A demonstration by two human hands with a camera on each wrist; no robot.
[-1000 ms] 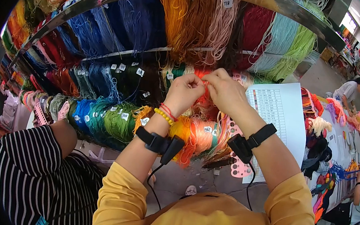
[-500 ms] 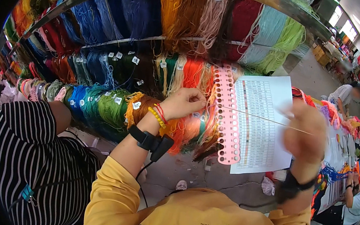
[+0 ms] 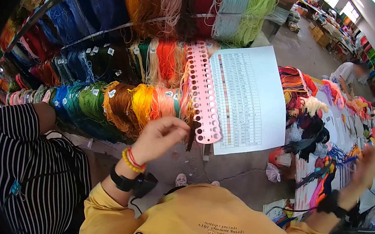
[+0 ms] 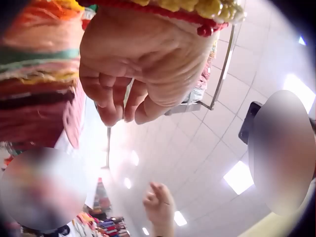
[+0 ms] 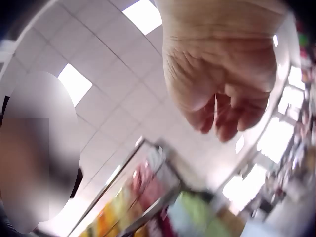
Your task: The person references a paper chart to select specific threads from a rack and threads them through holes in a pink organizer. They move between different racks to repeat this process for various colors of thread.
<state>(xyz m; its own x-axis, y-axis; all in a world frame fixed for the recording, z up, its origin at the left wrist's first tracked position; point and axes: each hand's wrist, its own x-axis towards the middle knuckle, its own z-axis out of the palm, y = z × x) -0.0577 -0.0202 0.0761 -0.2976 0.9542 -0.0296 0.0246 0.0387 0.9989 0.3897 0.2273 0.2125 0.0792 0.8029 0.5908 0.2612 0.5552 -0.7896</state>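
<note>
My left hand (image 3: 159, 139) is just in front of the rack, beside the lower end of a pink punched card (image 3: 204, 95) with rows of holes. In the left wrist view the thumb and fingertips of the left hand (image 4: 143, 64) come together in a pinch; the thread there is too fine to make out. Far out to the right, my right hand (image 3: 370, 161) is raised. Fine strands of thread (image 5: 223, 104) cross its curled fingers in the right wrist view. A white printed chart (image 3: 254, 101) lies along the card's right side.
Skeins of coloured thread (image 3: 117, 106) hang on the rack at the left and front. A person in a striped top (image 3: 36, 164) stands close at my left. On the right, a table (image 3: 304, 169) bears more yarn, with people beside it.
Both hands were together at the orange-red thread; the right hand then drew a thread out rightward and is now farther right. The left hand has come down and back from the skeins.
</note>
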